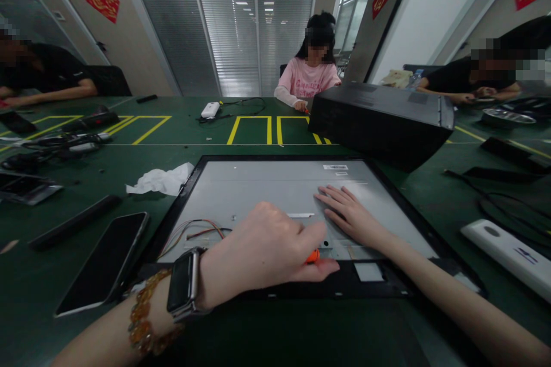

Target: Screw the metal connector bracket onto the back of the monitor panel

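A flat display panel (267, 189) with a grey metal back and black frame lies on the green table in front of me. My left hand (267, 246), with a watch (186, 284) and beaded bracelet on its wrist, is closed around an orange-handled tool (313, 256) over the panel's near edge. Most of that tool is hidden by the fingers, its tip too. My right hand (353, 218) rests flat on the metal back, fingers spread. Thin coloured wires (202, 222) run across the panel's left side, and a pale square patch (368, 272) sits on the near border.
A phone (103, 264), a black bar (75, 222) and crumpled tissue (163, 179) lie left. A large black casing (379, 117) stands behind the panel. To the right is a white elongated device (512, 252) beside cables. Across the table sits a co-worker (307, 77); others sit at both sides.
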The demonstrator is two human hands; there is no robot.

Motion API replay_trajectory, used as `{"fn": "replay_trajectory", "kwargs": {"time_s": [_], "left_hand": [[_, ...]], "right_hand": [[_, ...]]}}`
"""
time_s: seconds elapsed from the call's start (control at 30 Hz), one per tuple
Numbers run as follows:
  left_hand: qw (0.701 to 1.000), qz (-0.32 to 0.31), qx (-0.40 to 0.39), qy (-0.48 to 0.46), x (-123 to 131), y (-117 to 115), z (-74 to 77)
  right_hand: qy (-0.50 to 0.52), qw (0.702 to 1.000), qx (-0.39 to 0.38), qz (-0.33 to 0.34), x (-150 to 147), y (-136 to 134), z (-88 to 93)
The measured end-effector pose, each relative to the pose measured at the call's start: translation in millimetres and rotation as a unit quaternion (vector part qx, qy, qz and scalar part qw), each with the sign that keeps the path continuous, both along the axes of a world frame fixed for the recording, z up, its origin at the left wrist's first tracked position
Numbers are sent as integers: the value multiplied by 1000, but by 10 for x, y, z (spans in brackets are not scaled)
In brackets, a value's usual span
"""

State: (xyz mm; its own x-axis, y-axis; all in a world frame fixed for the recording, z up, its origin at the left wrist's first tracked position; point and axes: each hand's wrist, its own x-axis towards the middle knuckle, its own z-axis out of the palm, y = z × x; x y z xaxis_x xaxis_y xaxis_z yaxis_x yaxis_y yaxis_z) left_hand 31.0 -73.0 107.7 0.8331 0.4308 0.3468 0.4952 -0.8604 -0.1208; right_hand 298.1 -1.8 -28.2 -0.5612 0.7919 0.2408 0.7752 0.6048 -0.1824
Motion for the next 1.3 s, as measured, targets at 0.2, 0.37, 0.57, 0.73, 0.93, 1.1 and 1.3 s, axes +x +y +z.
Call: {"fn": "replay_trajectory", "kwargs": {"time_s": [0.2,0.37,0.57,0.73,0.93,1.1,1.3], "left_hand": [[998,-25,32,-56,10,5,-19],[995,11,51,-86,-5,25,-40],[998,43,-3,-52,6,18,-32],[991,13,-132,7,17,-64,126],[986,9,-166,16,40,-74,167],[996,36,-85,-2,60,-9,41],[999,4,-40,-14,39,-6,15]], "right_hand": [[-3,1000,-3,-5,-23,-4,29],[-6,1000,-4,-4,-14,-1,18],[0,1000,2,-1,-19,-13,25],[9,1000,4,0,-22,-12,21],[10,1000,1,-1,-17,-4,15],[5,1000,1,0,-26,-19,37],[2,1000,1,-4,-24,-9,30]]}}
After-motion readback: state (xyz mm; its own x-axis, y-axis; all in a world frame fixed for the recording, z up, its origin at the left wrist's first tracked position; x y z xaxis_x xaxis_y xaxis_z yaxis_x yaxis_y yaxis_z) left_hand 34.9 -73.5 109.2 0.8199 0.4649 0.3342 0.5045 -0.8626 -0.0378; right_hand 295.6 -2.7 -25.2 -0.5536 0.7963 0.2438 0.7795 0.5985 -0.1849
